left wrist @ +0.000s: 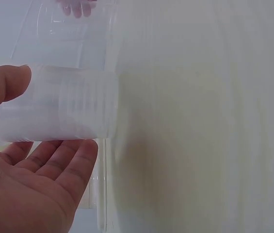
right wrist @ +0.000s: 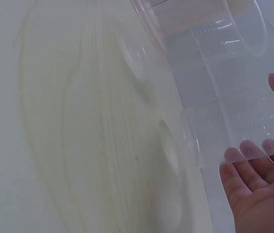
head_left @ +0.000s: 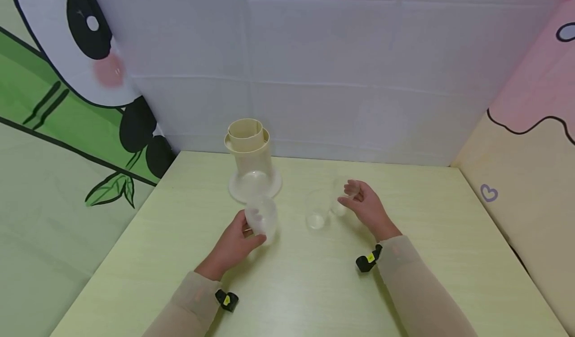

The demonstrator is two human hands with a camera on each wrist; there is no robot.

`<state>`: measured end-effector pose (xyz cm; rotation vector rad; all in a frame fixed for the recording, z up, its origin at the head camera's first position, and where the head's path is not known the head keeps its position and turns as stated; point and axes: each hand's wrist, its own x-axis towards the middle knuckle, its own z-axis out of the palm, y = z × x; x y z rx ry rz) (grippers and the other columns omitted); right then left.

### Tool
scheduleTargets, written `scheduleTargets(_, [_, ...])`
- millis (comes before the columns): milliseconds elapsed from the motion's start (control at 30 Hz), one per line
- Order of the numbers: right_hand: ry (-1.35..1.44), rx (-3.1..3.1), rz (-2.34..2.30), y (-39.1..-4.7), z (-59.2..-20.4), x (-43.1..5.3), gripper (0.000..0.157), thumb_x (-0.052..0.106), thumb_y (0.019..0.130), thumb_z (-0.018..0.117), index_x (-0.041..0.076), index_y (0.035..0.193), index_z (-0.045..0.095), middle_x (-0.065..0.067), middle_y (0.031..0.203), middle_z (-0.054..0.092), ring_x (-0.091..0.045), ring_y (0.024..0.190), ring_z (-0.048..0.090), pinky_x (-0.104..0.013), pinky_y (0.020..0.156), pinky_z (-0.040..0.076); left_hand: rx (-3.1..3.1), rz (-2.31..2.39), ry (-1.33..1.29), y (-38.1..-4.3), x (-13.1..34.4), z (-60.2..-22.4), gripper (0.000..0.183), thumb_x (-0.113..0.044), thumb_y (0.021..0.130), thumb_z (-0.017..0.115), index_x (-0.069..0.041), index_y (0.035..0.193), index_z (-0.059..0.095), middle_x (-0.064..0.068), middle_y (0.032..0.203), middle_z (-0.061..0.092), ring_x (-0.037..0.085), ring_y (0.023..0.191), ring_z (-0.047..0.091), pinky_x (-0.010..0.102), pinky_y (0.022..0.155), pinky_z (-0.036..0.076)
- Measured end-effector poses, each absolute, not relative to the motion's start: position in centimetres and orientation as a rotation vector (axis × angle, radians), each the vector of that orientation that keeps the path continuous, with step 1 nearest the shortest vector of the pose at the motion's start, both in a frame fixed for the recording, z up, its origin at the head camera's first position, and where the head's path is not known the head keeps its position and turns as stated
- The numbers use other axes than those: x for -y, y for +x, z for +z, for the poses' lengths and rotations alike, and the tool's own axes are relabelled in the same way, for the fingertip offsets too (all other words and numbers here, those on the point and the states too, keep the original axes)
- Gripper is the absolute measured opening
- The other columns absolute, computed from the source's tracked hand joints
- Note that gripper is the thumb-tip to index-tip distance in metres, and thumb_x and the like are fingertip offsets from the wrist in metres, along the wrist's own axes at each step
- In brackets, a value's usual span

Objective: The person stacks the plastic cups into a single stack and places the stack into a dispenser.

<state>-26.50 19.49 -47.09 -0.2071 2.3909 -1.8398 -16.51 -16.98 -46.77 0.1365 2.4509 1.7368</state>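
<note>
In the head view, my left hand holds a translucent whitish plastic cup left of the table's middle. The left wrist view has the thumb on one side of this cup and the fingers along the other. Farther right, my right hand grips a clear plastic cup from its right side. Seen from the right wrist, the fingertips lie along the wall of that clear cup, with the thumb opposite. Between the hands stands a second clear cup, upright, close beside the right one.
A cream cylinder with a narrower cream ring in its top stands at the back on a round white base. A white cloth wall rises behind the pale wooden table. Printed cloth panels flank both sides.
</note>
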Motion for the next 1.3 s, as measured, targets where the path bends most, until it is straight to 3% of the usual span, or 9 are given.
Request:
scheduleTargets(167, [-0.233, -2.425, -1.823, -26.4, -46.6, -19.7, 0.079, 0.036, 0.096, 0.075, 0.006, 0.157, 0.034, -0.014, 0.153, 0.048, -0.032, 0.145, 0.041, -0.052, 0.119, 0.034, -2.447, 1.742, 0.136, -16.6, 17.0, -47.0, 0.07, -0.01, 0.095, 0.074, -0.007, 0.153, 0.034, 0.018, 0.153, 0.046, 0.039, 0.136, 0.052, 0.047, 0.103, 0.052])
scheduleTargets(400, [-0.265, -2.475, -1.843, -26.3, -46.0, -19.9, 0.077, 0.041, 0.097, 0.073, 0.005, 0.155, 0.036, -0.017, 0.15, 0.049, -0.03, 0.138, 0.049, -0.052, 0.116, 0.037, -2.456, 1.74, 0.133, -16.5, 17.1, -47.0, 0.07, -0.011, 0.095, 0.074, -0.007, 0.153, 0.035, 0.019, 0.153, 0.046, 0.039, 0.135, 0.052, 0.048, 0.104, 0.051])
scheduleTargets(733, [-0.321, -2.496, -1.874, -26.1, -44.2, -20.0, 0.072, 0.038, 0.098, 0.072, 0.009, 0.154, 0.038, -0.016, 0.15, 0.049, -0.026, 0.137, 0.05, -0.048, 0.119, 0.033, -2.431, 1.75, 0.155, -16.5, 17.1, -46.7, 0.071, -0.012, 0.096, 0.074, -0.008, 0.153, 0.034, 0.018, 0.154, 0.046, 0.04, 0.136, 0.051, 0.048, 0.103, 0.052])
scheduleTargets(1067, [-0.391, -2.47, -1.9, -25.7, -41.7, -19.3, 0.07, 0.033, 0.101, 0.07, 0.011, 0.156, 0.034, -0.007, 0.149, 0.05, -0.023, 0.14, 0.048, -0.048, 0.118, 0.036, -2.446, 1.73, 0.148, -16.7, 17.1, -46.9, 0.071, -0.014, 0.095, 0.075, -0.009, 0.153, 0.035, 0.016, 0.153, 0.047, 0.037, 0.136, 0.052, 0.048, 0.105, 0.05])
scheduleTargets(1300, [-0.446, -2.471, -1.921, -25.5, -40.5, -18.6, 0.069, 0.033, 0.1, 0.07, 0.011, 0.155, 0.035, -0.009, 0.148, 0.051, -0.023, 0.139, 0.049, -0.046, 0.119, 0.035, -2.44, 1.735, 0.136, -16.6, 17.1, -46.7, 0.071, -0.014, 0.095, 0.075, -0.008, 0.153, 0.035, 0.017, 0.152, 0.047, 0.037, 0.135, 0.053, 0.049, 0.105, 0.05])
